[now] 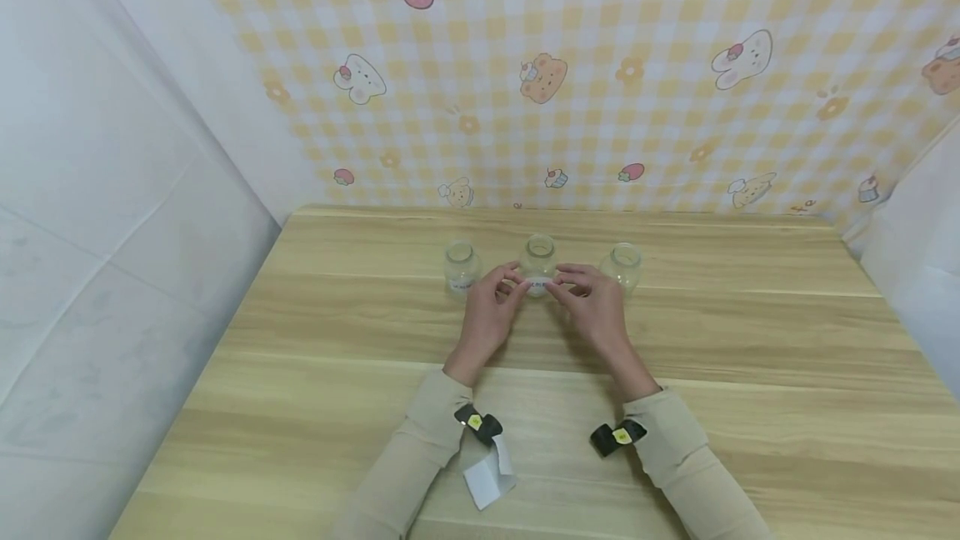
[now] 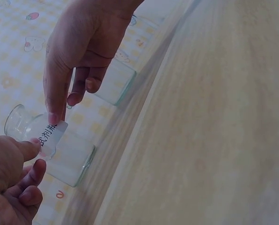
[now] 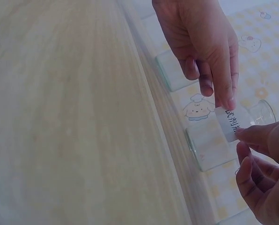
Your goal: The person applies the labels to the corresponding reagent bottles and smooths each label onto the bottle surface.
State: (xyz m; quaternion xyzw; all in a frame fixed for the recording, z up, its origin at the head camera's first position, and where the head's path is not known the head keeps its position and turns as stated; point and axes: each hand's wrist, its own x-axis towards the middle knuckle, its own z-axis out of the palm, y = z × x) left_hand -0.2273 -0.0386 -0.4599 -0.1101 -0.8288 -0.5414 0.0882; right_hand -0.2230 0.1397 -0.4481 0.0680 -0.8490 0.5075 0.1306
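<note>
A clear glass jar point(image 1: 540, 252) stands upright in the middle, its mouth uncovered. Across its front lies a white label point(image 1: 537, 283) with dark printed characters, seen close in the left wrist view point(image 2: 50, 136). My left hand point(image 1: 491, 307) holds the label's left end, thumb tip on its face. At the other end my right hand point(image 1: 596, 302) holds it the same way. Whether the label's back sticks fully to the glass I cannot tell. A second glass jar point(image 1: 461, 261) with a label is beside my left hand; a third jar point(image 1: 625, 261) is partly hidden behind my right.
A folded piece of white paper point(image 1: 487, 477) lies on the wooden table point(image 1: 337, 407) near my left forearm. Behind the table's far edge hangs a yellow checked cloth point(image 1: 480, 107) with cartoon prints. White sheets point(image 1: 112, 232) hang at both sides.
</note>
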